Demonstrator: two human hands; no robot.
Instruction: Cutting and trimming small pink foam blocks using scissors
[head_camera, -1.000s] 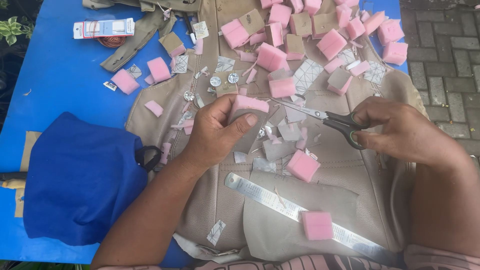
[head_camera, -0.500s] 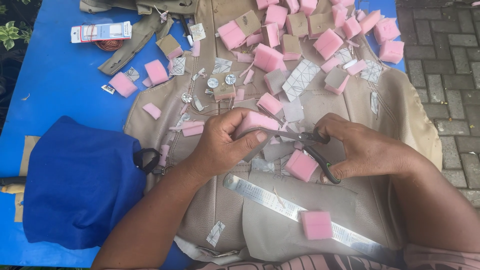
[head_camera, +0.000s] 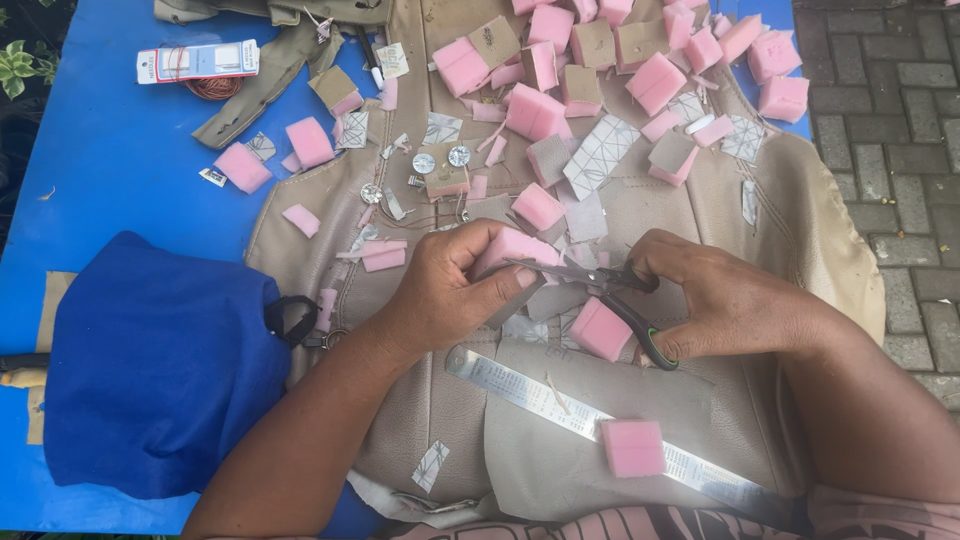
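Note:
My left hand (head_camera: 445, 290) grips a pink foam piece (head_camera: 512, 247) with a grey backing, thumb across its lower edge. My right hand (head_camera: 715, 295) holds black-handled scissors (head_camera: 610, 290), fingers through the loops. The blades point left and meet the foam piece at its lower right edge. Both hands work over a beige leatherette cover (head_camera: 800, 210) spread on a blue table (head_camera: 120, 190). Another pink foam block (head_camera: 600, 330) lies just under the scissors.
A steel ruler (head_camera: 530, 392) lies diagonally near me with a pink foam block (head_camera: 633, 447) on it. Several pink foam and grey pieces (head_camera: 600, 60) are scattered at the back. A blue fabric bag (head_camera: 160, 365) sits left. Paving stones (head_camera: 890, 130) are at right.
My right hand swung the scissors left from out at the right onto the foam piece in my left hand, which has turned the piece slightly. In the last half second little moved.

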